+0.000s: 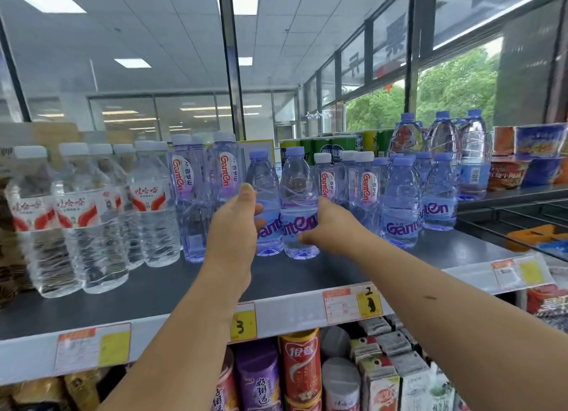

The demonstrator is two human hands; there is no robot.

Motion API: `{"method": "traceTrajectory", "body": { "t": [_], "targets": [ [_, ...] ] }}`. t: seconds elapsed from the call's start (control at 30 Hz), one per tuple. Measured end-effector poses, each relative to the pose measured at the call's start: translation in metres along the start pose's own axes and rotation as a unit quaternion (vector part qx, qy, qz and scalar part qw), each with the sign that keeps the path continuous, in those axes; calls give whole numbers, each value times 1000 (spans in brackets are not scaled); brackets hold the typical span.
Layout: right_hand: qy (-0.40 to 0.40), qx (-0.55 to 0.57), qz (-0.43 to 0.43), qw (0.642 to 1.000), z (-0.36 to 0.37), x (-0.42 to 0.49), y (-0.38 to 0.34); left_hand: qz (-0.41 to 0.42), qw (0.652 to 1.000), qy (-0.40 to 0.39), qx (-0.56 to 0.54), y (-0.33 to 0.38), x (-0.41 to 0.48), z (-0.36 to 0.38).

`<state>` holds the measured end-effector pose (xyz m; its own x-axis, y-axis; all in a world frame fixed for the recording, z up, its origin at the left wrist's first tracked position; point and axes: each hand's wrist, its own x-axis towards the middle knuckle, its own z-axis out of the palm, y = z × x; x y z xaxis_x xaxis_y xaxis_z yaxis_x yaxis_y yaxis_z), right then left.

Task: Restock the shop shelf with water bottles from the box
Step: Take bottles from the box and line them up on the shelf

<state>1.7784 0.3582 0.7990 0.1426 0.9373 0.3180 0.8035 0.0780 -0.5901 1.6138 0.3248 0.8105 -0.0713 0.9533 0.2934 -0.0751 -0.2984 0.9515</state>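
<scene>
The person appears to be at the placing step. The left hand (pixel 235 226) is curled round a small clear plastic water bottle with a lilac cap and a purple-lettered label, the left bottle (pixel 264 180), gripping it at label height with the thumb lying up its near side. The right hand (pixel 327 223) holds a matching lilac-capped bottle, the right bottle (pixel 298 180), in the same way from the other side. The two bottles stand upright and touch each other. Their bases seem to be down on the dark grey shop shelf (pixel 172 291), near its middle and set back from the front edge.

Just to their left stand taller white-capped bottles with red-lettered labels (pixel 184 189). To the right is a cluster of the same lilac-capped bottles (pixel 399 201), near but apart from the pair. The box is not in view, so how much stock remains cannot be told.

The next move is probably to loosen both grips together and draw the hands straight back. That keeps the wrists clear of the neighbouring rows, since these bottles look light and narrow-based and a sideways brush could tip them. A small push backwards first might line the pair up with the cluster on the right
</scene>
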Motion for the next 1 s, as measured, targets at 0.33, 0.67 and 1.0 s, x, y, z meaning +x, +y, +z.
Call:
{"method": "traceTrajectory", "body": {
  "t": [0.33, 0.67, 1.0],
  "targets": [
    [52, -36, 32, 998, 10, 14, 10, -16, 1000, -5, -3, -12, 21, 2],
    [44, -52, 31, 997, 12, 29, 9, -48, 998, -25, -15, -18, 30, 6],
    [38, -86, 28, 995, 9, 22, 7, -46, 998, -30, 9, -24, 29, 8]
  ]
}}
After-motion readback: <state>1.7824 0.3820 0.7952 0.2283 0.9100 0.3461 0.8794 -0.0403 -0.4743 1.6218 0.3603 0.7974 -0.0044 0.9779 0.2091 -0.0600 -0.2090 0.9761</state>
